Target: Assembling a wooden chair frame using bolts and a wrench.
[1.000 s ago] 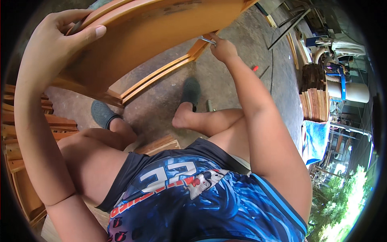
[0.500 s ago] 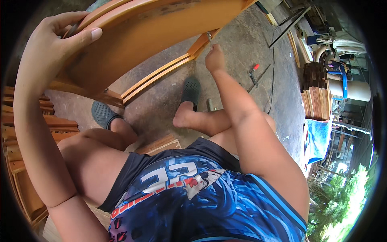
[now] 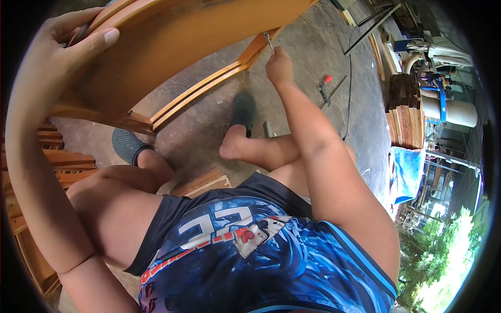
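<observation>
Concrete floor [image 3: 193, 136], right hand [image 3: 279, 66] gripping wrench [image 3: 270, 43], now steeper

We record one concrete floor [image 3: 313, 55], grey, worn and darkly stained; one thin dark cable [image 3: 349, 88] lying across it. At right, we list one stack of brown wooden boards [image 3: 406, 128], one blue sheet [image 3: 408, 169] just beside it, one large whitish cylinder [image 3: 462, 116]. At left, several reddish-brown wooden pieces [image 3: 68, 157]. Lower right, we note green foliage [image 3: 430, 266] in bright daylight; upper right, deeper shade.
</observation>
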Demonstrator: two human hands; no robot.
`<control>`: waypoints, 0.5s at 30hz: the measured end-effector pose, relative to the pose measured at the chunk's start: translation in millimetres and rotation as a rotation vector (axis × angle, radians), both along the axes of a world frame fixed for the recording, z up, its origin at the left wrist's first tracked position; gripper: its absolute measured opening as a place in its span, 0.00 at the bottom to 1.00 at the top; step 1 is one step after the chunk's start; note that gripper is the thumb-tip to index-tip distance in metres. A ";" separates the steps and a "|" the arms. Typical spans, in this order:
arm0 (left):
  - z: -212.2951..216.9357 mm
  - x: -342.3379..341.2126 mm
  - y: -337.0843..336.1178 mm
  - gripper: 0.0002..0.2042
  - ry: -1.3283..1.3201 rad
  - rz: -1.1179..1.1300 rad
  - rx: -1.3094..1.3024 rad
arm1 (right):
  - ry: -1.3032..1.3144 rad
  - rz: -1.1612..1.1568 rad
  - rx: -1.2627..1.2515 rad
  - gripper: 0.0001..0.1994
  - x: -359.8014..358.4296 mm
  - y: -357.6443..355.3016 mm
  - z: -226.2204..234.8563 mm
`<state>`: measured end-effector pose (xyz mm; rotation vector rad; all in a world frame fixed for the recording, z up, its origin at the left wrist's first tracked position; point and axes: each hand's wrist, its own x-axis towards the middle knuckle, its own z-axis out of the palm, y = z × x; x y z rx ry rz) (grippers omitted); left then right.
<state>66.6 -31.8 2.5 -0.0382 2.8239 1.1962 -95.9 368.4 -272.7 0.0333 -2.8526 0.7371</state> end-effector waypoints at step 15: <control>-15.2 3.0 -2.5 0.29 0.118 0.048 0.018 | -0.109 0.307 0.531 0.14 -68.8 -44.0 125.1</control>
